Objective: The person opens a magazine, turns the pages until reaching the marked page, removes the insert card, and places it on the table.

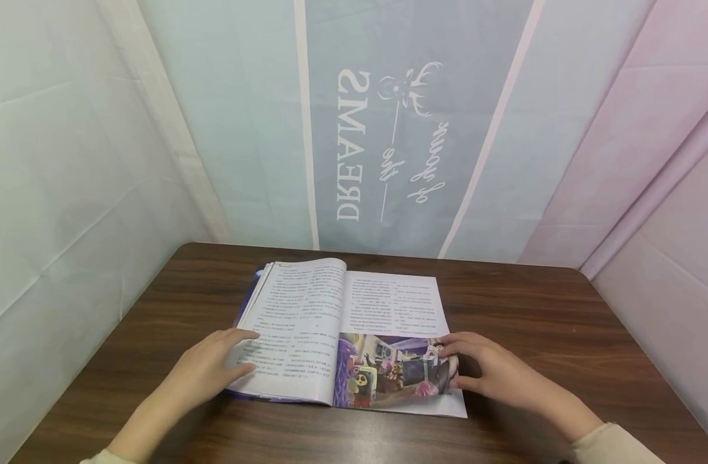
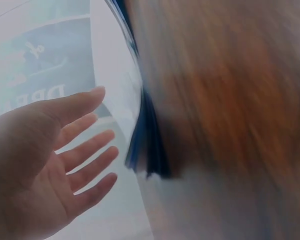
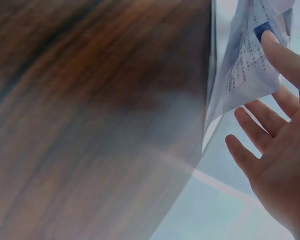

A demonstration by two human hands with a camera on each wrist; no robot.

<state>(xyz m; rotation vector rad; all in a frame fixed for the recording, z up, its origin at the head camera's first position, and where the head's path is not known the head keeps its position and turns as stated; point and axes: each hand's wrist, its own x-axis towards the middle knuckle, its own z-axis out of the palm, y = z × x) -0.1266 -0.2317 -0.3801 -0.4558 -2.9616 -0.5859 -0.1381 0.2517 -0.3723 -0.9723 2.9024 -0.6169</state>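
Note:
An open magazine (image 1: 388,309) lies on the brown table, printed text on both pages and a colourful cartoon picture (image 1: 388,370) on the lower right page. My right hand (image 1: 493,370) pinches the outer edge of the right page, which bends up there. In the right wrist view, the thumb presses one side of the lifted page (image 3: 245,70) while fingers of the right hand (image 3: 282,145) spread behind it. My left hand (image 1: 209,361) rests at the left page's outer edge, thumb and fingers apart. The left wrist view shows the left hand (image 2: 55,165) with its fingers spread beside the magazine's dark blue edge (image 2: 147,135).
The wood-grain table (image 1: 539,322) extends on both sides of the magazine. Behind it hangs a pale curtain (image 1: 261,129) with mirrored white lettering, and more light fabric (image 1: 58,193) closes in the left side.

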